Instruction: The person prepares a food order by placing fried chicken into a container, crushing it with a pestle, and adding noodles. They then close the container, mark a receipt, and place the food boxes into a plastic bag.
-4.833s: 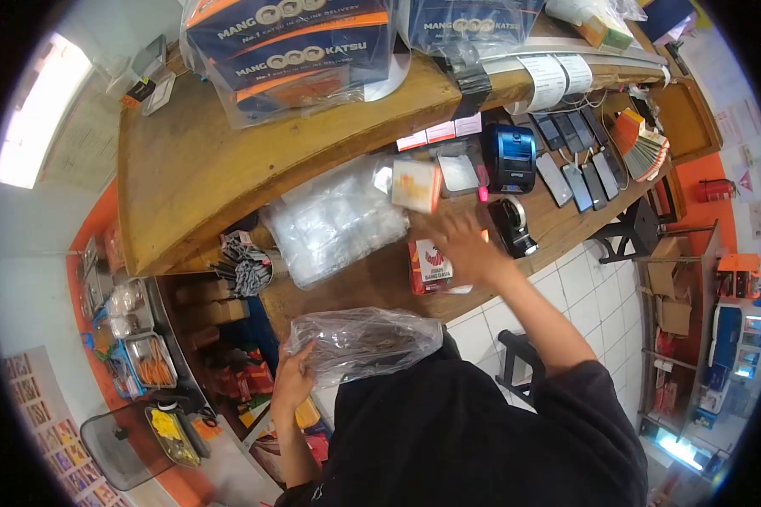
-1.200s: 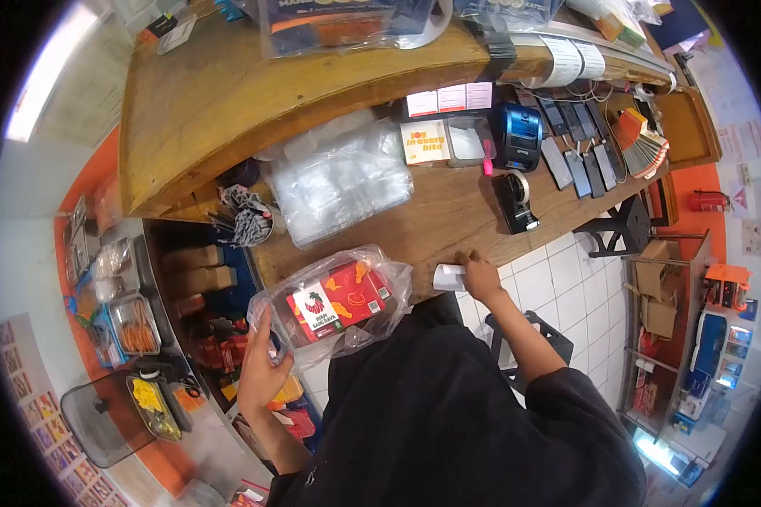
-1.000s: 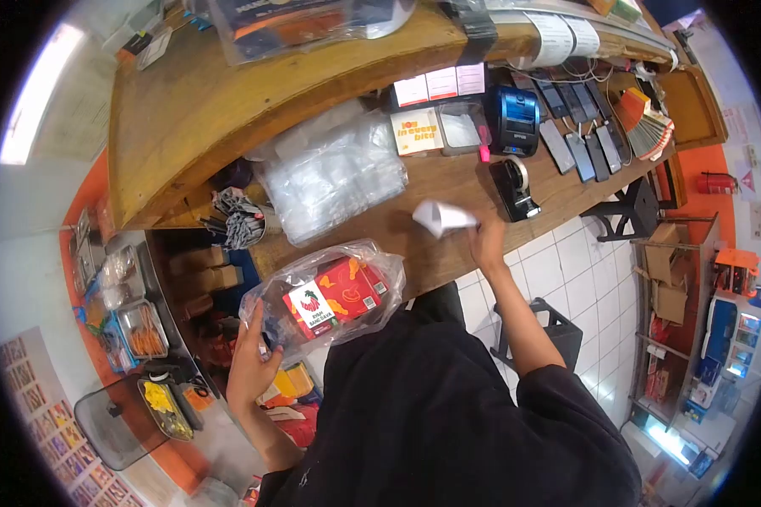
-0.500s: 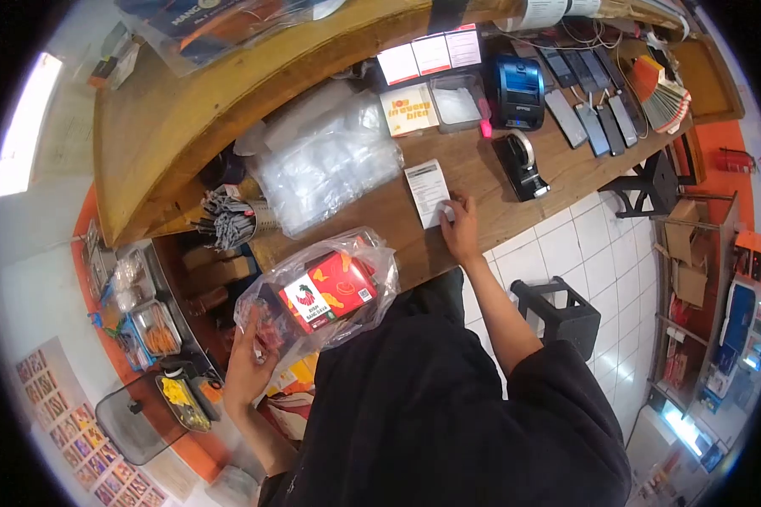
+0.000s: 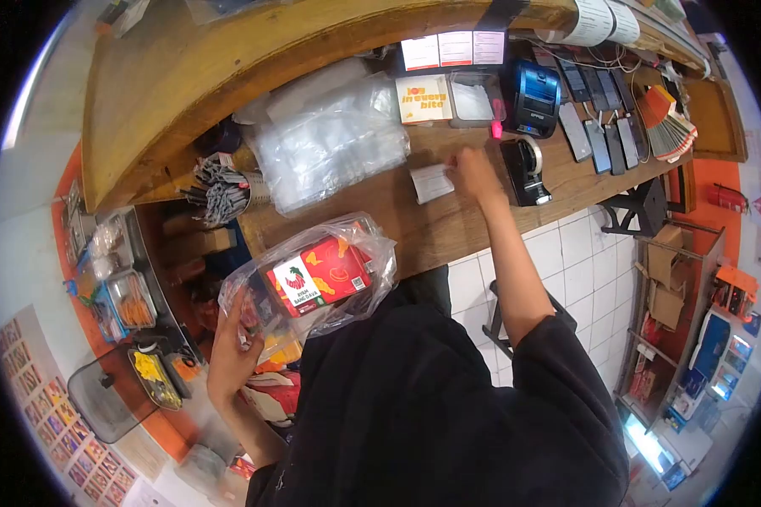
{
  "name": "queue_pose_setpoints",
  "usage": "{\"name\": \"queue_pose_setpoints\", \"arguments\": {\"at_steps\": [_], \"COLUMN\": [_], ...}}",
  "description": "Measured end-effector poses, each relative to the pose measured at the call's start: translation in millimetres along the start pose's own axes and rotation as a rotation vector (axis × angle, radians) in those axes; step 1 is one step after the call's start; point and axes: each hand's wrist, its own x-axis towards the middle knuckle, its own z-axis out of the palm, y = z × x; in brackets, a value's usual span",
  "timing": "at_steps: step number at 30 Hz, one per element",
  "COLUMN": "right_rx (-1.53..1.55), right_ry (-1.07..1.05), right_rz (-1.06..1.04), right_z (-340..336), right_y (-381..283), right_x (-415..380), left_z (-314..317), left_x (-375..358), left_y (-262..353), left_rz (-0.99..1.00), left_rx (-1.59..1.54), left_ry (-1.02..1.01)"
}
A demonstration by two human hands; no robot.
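Note:
My left hand (image 5: 232, 355) is closed on the near-left edge of a clear plastic bag (image 5: 380, 279). Inside the bag lies a red and white food box (image 5: 334, 269) with yellow shapes printed on it. Over the counter, my right hand (image 5: 475, 173) has its fingers together at the right edge of a white paper receipt (image 5: 432, 183), which looks shorter, as if folded. The fingertips are partly hidden. Just right of that hand stands a black tape dispenser (image 5: 528, 173).
A stack of clear plastic bags (image 5: 330, 144) covers the left of the wooden counter (image 5: 431, 237). Behind are a yellow-lettered card (image 5: 424, 99), a clear container (image 5: 472, 100) and a blue-black printer (image 5: 536, 97). Several phones (image 5: 600, 145) lie at the right. A black stool (image 5: 503, 325) stands below.
My right hand has moved up along the receipt, which now shows a shorter, folded shape. My left hand still grips the bag. The whole view has shifted slightly.

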Motion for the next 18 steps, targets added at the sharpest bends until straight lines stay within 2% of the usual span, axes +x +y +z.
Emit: {"name": "queue_pose_setpoints", "arguments": {"at_steps": [1,4,7,10,11,13,15,16,17,18], "right_rx": [-0.027,-0.070,-0.374,-0.544,-0.522,-0.588,-0.615,-0.657,-0.668,-0.612], "right_ry": [-0.036,0.184,0.319,0.223,0.047,0.019,0.134,0.085,0.145,0.124], "right_rz": [0.043,-0.257,-0.582,-0.523,-0.442,-0.509,-0.608,-0.629,-0.724,-0.730], "right_z": [-12,-23,-6,5,-1,-15,-8,-21,-14,-14], "right_y": [-11,-26,-28,-39,-45,-58,-48,-61,-51,-47], "right_x": [10,44,99,126,140,135,143,131,137,140], "left_z": [0,2,1,-1,0,1,-2,-3,-3,-3], "left_x": [0,-1,1,5,7,8,5,6,7,7], "left_y": [0,-4,4,13,12,8,17,17,17,15], "left_rz": [-0.002,0.000,-0.022,-0.020,-0.001,0.020,-0.021,-0.028,-0.030,-0.002], "left_rx": [-0.009,-0.008,-0.026,0.028,0.018,0.000,-0.002,-0.021,-0.041,-0.032], "left_ry": [0.009,0.023,0.017,-0.006,0.003,0.034,0.033,0.034,0.032,0.044]}}
